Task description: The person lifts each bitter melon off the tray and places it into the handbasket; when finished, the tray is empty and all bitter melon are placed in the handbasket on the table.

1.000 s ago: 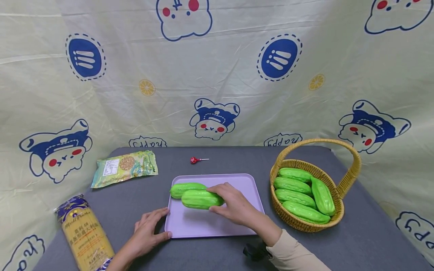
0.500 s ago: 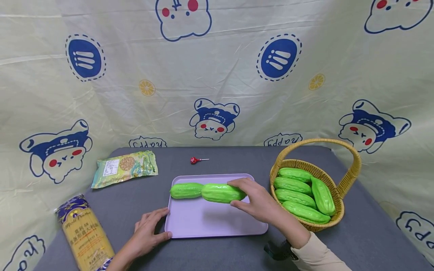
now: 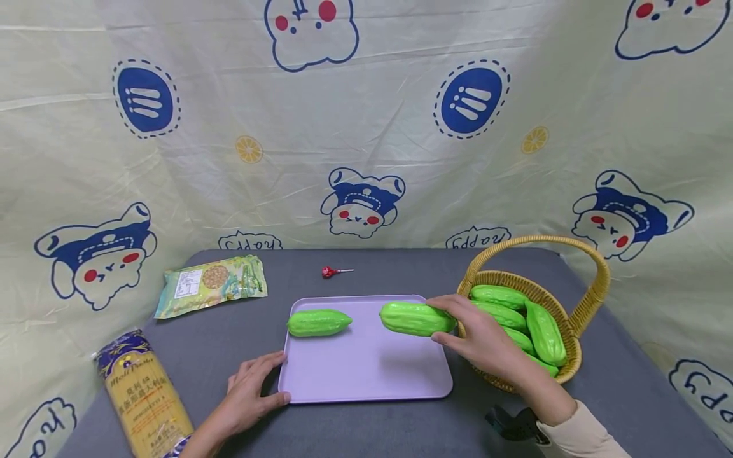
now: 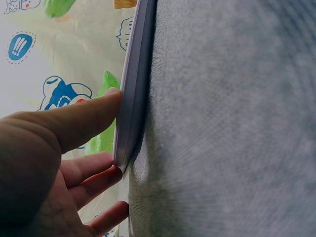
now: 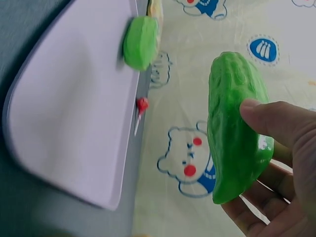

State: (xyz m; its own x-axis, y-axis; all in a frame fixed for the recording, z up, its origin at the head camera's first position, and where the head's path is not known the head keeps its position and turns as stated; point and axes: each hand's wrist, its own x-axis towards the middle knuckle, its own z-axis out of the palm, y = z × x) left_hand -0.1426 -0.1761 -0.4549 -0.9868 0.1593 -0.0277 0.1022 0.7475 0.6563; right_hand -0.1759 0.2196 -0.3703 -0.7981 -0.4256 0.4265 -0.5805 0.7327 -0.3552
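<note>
Between its thumb and fingers, my right hand (image 3: pixel 481 334) holds a bright green, ridged bitter melon (image 3: pixel 413 319) above the right part of a lilac tray (image 3: pixel 343 375). In the right wrist view the thumb lies across this bitter melon (image 5: pixel 234 123), fingers behind it. A second bitter melon (image 3: pixel 319 323) lies on the tray's back left. My left hand (image 3: pixel 249 391) rests at the tray's left edge, its thumb and fingertips touching the rim (image 4: pixel 129 98). Several more bitter melons (image 3: pixel 544 331) fill a wicker basket (image 3: pixel 498 378) on the right; my right hand partly covers them.
A red lollipop (image 3: pixel 328 272) lies behind the tray. At the back left is a green snack packet (image 3: pixel 214 285), and a yellow pasta bag (image 3: pixel 146 394) lies at the front left. The basket's tall handle (image 3: pixel 595 286) arches up. A printed curtain (image 3: pixel 366 127) hangs behind.
My right hand has carried the bitter melon rightward, from beside the other one on the tray toward the basket. My left hand has stayed at the tray's edge.
</note>
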